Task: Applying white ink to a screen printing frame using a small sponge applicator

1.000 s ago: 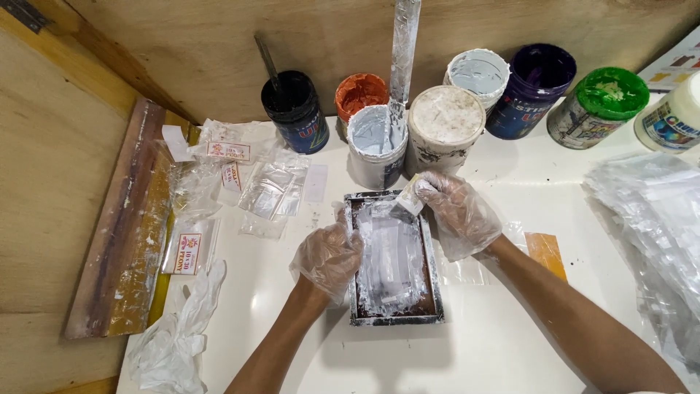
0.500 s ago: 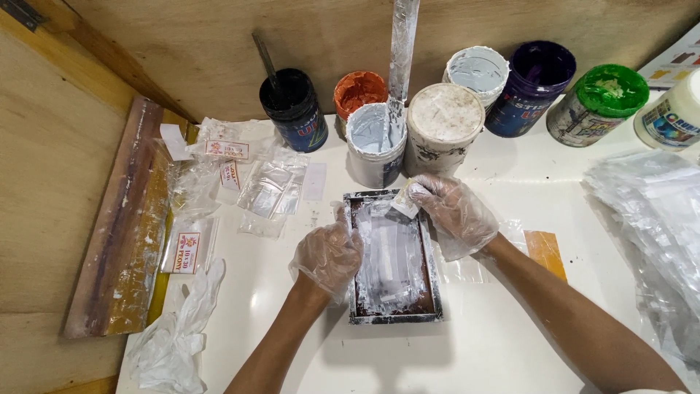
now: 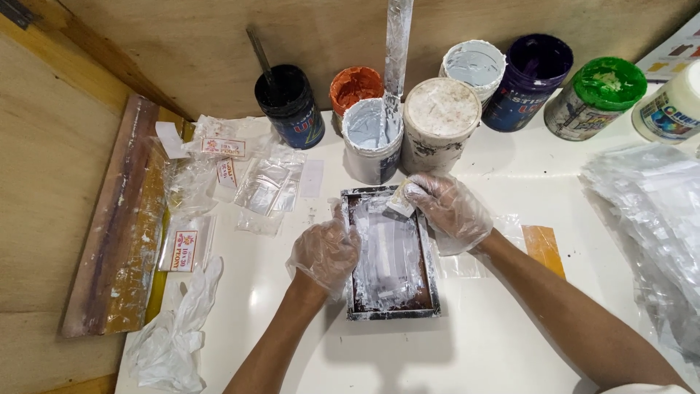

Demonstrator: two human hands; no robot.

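A small rectangular printing frame, smeared with white ink, lies on the white table. My left hand, in a clear plastic glove, rests on the frame's left edge and holds it down. My right hand, also gloved, pinches a small pale scraper at the frame's far right corner, its edge on the inked mesh. A clear plastic sheet lies under the frame.
Open ink tubs stand at the back: black, orange, grey-white with a stick, lidded white, purple, green. Small printed bags, a wooden squeegee, a spare glove lie left; plastic bags right.
My right hand with the scraper has shifted slightly left and toward the frame's far corner. The left hand stays on the frame's left edge.
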